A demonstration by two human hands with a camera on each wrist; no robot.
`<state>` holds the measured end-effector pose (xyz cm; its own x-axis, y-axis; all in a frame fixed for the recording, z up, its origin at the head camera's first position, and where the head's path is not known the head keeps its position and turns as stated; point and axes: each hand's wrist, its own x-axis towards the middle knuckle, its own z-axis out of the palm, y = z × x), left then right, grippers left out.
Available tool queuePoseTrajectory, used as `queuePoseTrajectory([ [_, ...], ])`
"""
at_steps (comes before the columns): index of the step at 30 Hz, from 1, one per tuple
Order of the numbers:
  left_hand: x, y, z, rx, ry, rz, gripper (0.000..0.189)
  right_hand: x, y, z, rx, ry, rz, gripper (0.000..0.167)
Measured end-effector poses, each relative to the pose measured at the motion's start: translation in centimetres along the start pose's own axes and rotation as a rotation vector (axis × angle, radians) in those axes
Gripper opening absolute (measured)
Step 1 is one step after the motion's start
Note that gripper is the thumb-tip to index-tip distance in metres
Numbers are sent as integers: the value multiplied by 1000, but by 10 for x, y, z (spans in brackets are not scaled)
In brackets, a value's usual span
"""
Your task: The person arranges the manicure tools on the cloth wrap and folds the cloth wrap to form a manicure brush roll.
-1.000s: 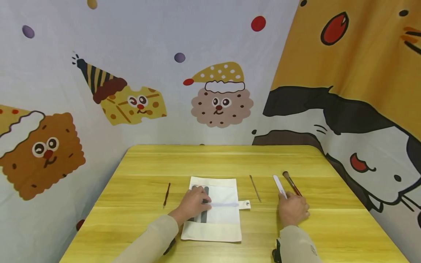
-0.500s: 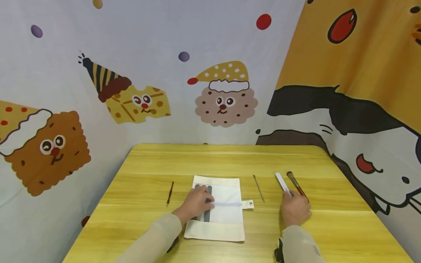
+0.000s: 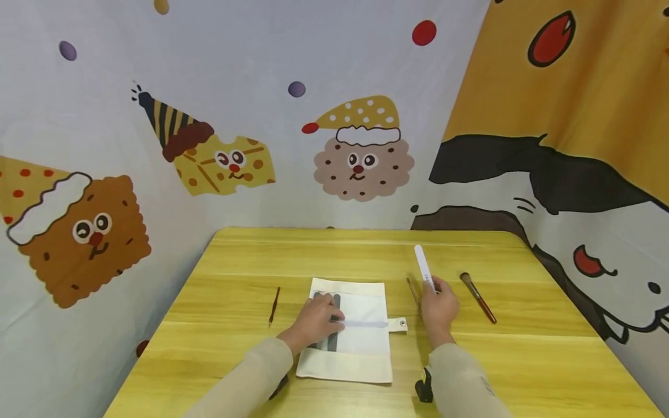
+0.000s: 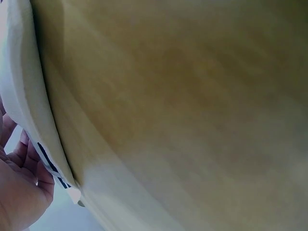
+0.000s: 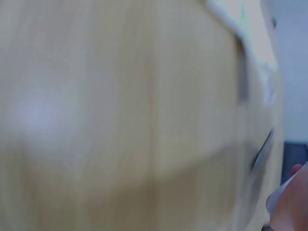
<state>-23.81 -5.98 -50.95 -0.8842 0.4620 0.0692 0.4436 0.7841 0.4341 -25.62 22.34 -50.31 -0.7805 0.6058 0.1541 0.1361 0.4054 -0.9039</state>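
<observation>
My right hand [image 3: 440,305] grips a white nail file [image 3: 424,264] by its lower part, with the far end pointing up and away. It is held over the table just right of a thin metal stick [image 3: 413,290], which it partly overlaps in the head view. My left hand [image 3: 315,320] rests with bent, relaxed fingers on an unfolded cream cloth pouch [image 3: 366,342]. Under those fingers, dark grey strips [image 3: 333,342] lie in the pouch's left side. The left wrist view catches the same hand [image 4: 21,183] at the pouch's edge.
A makeup brush [image 3: 478,298] with a reddish handle lies at the right of the wooden table [image 3: 235,360]. Left of the pouch is a thin dark red tool [image 3: 274,305]. The pouch's snap strap [image 3: 397,324] points right. A cartoon-printed cloth [image 3: 235,75] hangs behind.
My right hand has picked up the nail file from beside the brush and carried it left, toward the metal stick. The left hand stays on the pouch. The head view has shifted slightly.
</observation>
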Motion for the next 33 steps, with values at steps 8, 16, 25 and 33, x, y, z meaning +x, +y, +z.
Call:
queuePoseTrajectory([
  [8, 0, 0, 0, 10, 9, 22, 13, -21, -36, 40, 360, -226, 206, 32],
  [16, 2, 0, 1, 23, 28, 28, 6, -45, -49, 66, 419, -455, 325, 30],
  [25, 2, 0, 1, 8, 56, 58, 5, -54, -45, 80, 465, -532, 321, 29],
  [33, 3, 0, 2, 21, 61, 50, 5, -56, -44, 84, 432, -575, 319, 29],
])
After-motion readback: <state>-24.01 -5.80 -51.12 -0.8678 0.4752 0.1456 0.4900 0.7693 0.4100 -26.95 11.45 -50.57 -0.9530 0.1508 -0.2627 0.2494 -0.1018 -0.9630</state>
